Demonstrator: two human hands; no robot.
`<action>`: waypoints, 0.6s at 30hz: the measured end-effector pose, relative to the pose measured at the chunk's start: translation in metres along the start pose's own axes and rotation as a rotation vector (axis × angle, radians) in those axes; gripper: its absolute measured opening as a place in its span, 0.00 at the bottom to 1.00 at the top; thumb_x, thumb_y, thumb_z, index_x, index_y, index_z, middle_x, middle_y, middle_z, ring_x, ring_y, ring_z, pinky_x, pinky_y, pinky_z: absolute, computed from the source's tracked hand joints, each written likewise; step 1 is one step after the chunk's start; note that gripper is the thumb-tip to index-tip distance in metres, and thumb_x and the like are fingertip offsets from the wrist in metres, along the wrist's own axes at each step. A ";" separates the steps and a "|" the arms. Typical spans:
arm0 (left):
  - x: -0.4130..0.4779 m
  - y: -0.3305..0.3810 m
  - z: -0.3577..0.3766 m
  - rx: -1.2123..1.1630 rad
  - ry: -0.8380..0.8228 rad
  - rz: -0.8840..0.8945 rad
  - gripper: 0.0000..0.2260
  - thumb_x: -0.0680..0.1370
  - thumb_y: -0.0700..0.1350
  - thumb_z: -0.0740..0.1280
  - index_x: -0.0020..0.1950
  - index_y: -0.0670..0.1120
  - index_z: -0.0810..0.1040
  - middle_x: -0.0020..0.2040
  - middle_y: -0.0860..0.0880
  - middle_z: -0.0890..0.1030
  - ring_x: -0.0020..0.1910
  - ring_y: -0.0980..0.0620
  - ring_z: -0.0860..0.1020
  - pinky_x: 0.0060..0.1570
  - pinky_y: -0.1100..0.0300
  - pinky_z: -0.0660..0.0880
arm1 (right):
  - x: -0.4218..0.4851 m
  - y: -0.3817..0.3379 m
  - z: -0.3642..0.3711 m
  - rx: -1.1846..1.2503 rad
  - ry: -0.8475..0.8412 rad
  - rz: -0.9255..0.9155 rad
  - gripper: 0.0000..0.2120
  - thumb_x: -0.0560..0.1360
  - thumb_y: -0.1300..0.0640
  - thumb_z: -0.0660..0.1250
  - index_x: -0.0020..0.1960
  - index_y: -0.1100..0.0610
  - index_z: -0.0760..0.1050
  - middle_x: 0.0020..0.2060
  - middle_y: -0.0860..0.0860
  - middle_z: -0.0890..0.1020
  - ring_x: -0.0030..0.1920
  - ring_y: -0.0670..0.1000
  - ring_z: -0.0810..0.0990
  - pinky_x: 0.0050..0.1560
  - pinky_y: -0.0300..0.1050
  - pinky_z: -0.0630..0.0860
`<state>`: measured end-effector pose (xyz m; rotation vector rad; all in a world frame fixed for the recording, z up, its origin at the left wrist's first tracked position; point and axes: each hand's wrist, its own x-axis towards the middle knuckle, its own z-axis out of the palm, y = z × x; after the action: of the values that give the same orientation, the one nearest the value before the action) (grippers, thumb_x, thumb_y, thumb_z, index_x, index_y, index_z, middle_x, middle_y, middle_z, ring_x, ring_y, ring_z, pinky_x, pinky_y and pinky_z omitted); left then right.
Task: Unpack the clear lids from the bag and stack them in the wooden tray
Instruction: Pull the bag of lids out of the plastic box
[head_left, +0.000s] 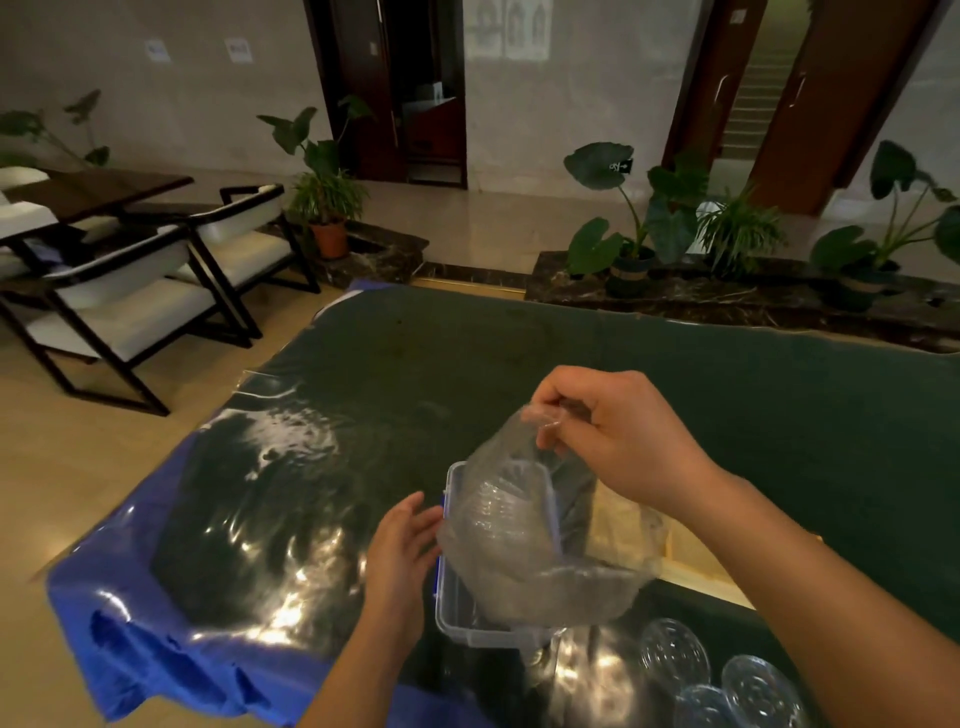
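My right hand (618, 431) pinches the top of a clear plastic bag (524, 540) and holds it up above the table. Stacked clear lids show dimly through the bag's lower part. My left hand (402, 551) is open beside the bag's left side, fingers spread, close to it or just touching. Under the bag sits a clear plastic box with blue clips (454, 608). A light wooden tray (691, 566) lies behind the bag, partly hidden by it and by my right forearm. Three clear round lids (675, 652) lie at the lower right.
The table (675, 374) has a dark green top under glossy clear film, with blue cloth hanging over its left edge (119, 582). White chairs (135, 291) stand on the floor to the left. Potted plants (327, 208) line the far side.
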<state>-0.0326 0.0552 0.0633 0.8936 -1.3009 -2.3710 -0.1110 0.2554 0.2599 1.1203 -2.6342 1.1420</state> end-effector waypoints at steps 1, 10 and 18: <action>0.001 -0.005 0.003 0.039 -0.035 -0.039 0.16 0.84 0.47 0.61 0.68 0.41 0.77 0.59 0.38 0.84 0.57 0.41 0.84 0.59 0.45 0.79 | 0.000 -0.004 -0.004 -0.011 0.020 -0.034 0.10 0.78 0.62 0.68 0.44 0.47 0.79 0.35 0.41 0.84 0.39 0.43 0.83 0.42 0.52 0.82; -0.006 -0.014 0.016 -0.022 -0.408 -0.325 0.27 0.86 0.60 0.51 0.65 0.45 0.82 0.64 0.37 0.82 0.63 0.37 0.81 0.52 0.45 0.82 | -0.003 -0.011 -0.031 0.054 0.297 -0.102 0.05 0.79 0.53 0.68 0.45 0.52 0.81 0.32 0.45 0.83 0.34 0.45 0.84 0.36 0.48 0.81; -0.002 -0.020 0.017 0.016 -0.495 -0.413 0.23 0.80 0.59 0.65 0.66 0.44 0.81 0.65 0.37 0.82 0.64 0.37 0.80 0.55 0.42 0.80 | -0.026 0.020 -0.049 -0.293 0.325 -0.161 0.12 0.77 0.47 0.66 0.49 0.54 0.83 0.32 0.43 0.82 0.32 0.40 0.79 0.32 0.47 0.79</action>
<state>-0.0409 0.0785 0.0544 0.6457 -1.4093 -3.0533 -0.1154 0.3121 0.2746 0.9748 -2.3185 0.7969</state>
